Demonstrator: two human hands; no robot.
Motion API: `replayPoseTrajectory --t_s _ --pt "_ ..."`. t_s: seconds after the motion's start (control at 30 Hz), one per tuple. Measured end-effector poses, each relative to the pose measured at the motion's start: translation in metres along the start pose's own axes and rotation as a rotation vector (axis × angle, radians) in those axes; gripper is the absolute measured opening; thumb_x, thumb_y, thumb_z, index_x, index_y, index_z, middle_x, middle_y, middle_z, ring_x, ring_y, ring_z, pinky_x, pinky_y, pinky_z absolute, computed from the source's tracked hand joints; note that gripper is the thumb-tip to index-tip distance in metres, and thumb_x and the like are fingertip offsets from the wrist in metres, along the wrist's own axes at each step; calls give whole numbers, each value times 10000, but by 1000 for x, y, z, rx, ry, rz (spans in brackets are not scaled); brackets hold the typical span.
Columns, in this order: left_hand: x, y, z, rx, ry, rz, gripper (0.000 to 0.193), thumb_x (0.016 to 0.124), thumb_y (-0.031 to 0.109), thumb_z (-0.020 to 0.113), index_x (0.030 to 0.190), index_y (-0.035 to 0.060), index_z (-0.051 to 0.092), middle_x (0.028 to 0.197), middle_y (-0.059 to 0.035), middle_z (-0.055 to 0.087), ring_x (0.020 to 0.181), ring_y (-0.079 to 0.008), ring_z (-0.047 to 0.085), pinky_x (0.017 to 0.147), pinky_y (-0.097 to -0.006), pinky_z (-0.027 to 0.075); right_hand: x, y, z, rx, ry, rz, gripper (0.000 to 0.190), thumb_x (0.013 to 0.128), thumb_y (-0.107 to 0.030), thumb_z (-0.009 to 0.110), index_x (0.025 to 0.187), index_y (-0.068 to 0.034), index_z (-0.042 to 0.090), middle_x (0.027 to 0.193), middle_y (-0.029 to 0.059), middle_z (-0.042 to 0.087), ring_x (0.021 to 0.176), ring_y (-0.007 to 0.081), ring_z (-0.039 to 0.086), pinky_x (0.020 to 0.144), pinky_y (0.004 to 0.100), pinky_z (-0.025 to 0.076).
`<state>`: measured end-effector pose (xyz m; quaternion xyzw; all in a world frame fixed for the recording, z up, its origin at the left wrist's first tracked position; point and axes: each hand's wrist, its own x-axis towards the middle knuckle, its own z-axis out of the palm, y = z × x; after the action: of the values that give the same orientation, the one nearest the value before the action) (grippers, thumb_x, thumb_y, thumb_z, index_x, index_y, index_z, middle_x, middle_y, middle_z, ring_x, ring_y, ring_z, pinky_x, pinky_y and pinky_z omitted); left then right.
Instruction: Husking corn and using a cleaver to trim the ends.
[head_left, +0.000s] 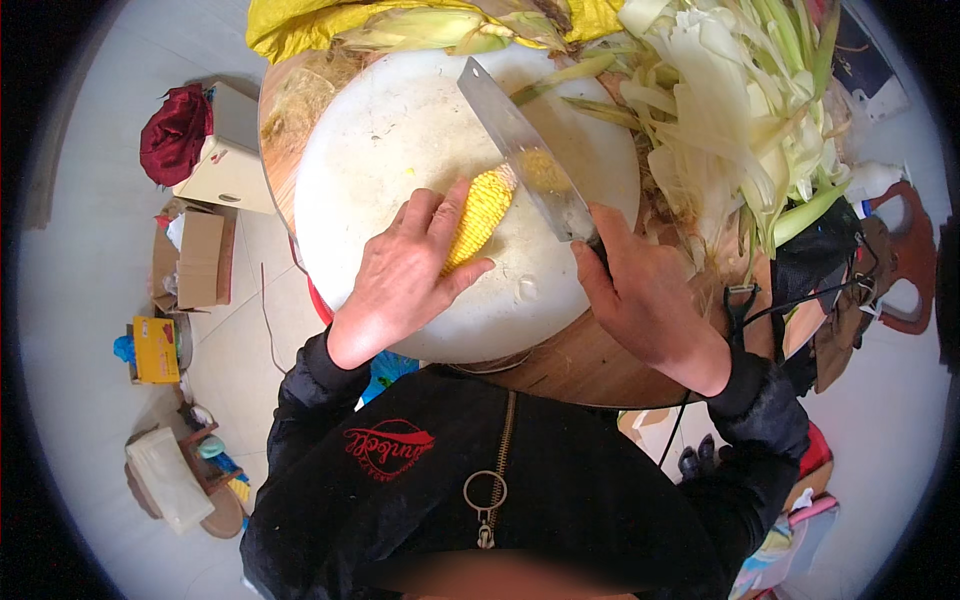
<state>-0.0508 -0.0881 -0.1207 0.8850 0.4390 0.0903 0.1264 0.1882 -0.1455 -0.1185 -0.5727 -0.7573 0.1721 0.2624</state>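
Observation:
My left hand (412, 259) is closed around a husked ear of yellow corn (481, 214) and rests with it on a round white cutting board (375, 165). The cob's pale end points away from me to the right. In my right hand (645, 289) is the dark handle of a cleaver (521, 142). Its broad steel blade slants up and leftward over the board, just beyond the cob's pale end, and the corn is mirrored in the metal. A stray yellow kernel (410, 172) lies on the board, left of the cob.
Peeled corn husks (720, 112) are heaped at the far right of the wooden table (600, 367). At the far edge, unhusked corn (427, 28) lies on a yellow sack (292, 26). A peeler (741, 304) sits near my right wrist. Cardboard boxes (199, 259) stand on the floor at left.

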Motion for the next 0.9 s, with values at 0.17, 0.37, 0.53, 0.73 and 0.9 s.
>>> replayPoseTrajectory --t_s 0.17,0.37,0.53,0.73,0.9 --pt "6 6 -8 57 -40 5 707 833 315 687 1369 -51 407 1060 -168 514 913 -315 609 714 -385 534 2 -9 2 -150 86 -107 274 893 -177 576 1108 -26 496 705 111 597 541 309 617 448 403 483" --pt "12 6 -18 84 -109 57 667 841 288 670 1333 -90 425 1041 -184 532 972 -313 591 722 -390 526 1 -18 -1 -212 -156 21 288 899 -118 565 1152 -9 481 826 177 623 676 358 622 549 435 461" --pt "16 6 -18 107 -115 65 660 843 308 664 1333 -70 434 1045 -175 534 927 -322 597 720 -397 521 -3 -21 -9 -195 -199 65 310 888 -115 574 1160 -3 478 833 176 621 678 355 625 545 436 467" --pt "21 10 -22 154 -146 85 622 832 257 665 1282 -118 457 1032 -189 552 900 -304 612 673 -381 530 -11 -29 -14 -312 -180 2 327 876 -125 593 1167 -12 495 832 152 623 651 316 630 505 417 469" --pt "23 10 -23 136 -156 55 643 840 308 662 1305 -87 458 1020 -182 545 902 -321 605 699 -395 525 -10 -32 -12 -374 -213 -8 317 881 -144 585 1162 -22 503 783 126 605 564 297 607 476 406 462"
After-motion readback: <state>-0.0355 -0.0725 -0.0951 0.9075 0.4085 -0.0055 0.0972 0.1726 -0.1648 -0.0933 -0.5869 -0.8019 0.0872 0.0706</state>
